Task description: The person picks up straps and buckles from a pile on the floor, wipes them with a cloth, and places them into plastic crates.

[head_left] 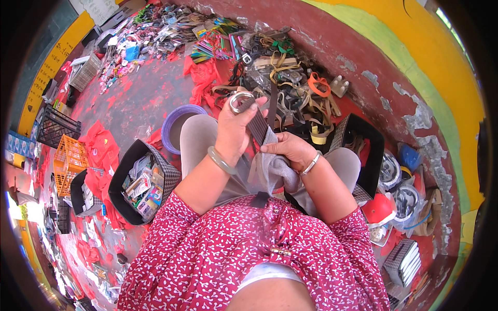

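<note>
The belt point(257, 128) and cloth point(271, 158) are bridging the gap between left hand point(234, 127) and right hand point(294, 150), barring a straight path through it. Ahead, a pile point(317, 106) of straps is crowding the ground up toward the wall point(358, 62), while the air above is lying open. Low on the left, the left knee point(198, 137), basin point(167, 129) and left box point(167, 173) are standing in the way; beyond the basin, grey floor point(140, 92) is offering a lane. The right knee point(342, 163) and right box point(380, 155) are blocking the right.
</note>
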`<state>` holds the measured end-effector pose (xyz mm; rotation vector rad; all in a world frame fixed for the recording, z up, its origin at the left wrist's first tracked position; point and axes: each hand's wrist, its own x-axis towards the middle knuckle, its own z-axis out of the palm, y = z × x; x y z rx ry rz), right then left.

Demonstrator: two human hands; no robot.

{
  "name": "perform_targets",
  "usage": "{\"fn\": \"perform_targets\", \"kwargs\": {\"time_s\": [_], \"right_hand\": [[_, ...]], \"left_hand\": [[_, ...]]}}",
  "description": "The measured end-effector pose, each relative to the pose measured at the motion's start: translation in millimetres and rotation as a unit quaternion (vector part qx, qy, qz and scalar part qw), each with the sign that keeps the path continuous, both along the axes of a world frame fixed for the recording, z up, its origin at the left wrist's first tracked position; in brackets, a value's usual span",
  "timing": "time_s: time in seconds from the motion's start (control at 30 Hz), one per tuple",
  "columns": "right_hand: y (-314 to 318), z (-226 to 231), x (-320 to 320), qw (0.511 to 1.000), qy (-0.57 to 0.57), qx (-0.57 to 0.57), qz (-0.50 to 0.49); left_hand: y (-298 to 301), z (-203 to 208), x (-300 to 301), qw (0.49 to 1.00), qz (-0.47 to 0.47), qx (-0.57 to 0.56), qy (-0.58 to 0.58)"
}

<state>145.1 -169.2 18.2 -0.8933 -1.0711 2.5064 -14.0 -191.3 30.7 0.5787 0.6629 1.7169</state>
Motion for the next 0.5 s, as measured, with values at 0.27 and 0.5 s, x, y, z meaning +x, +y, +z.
{"fn": "perform_targets", "kwargs": {"time_s": [0.27, 0.5], "right_hand": [[-3, 15, 7, 0.998, -0.028, 0.058, -0.003], [-3, 11, 20, 0.988, -0.092, 0.127, 0.005]], "left_hand": [[7, 14, -5, 0.999, -0.003, 0.002, -0.033], [43, 25, -47, 0.999, 0.022, -0.010, -0.031]]}}
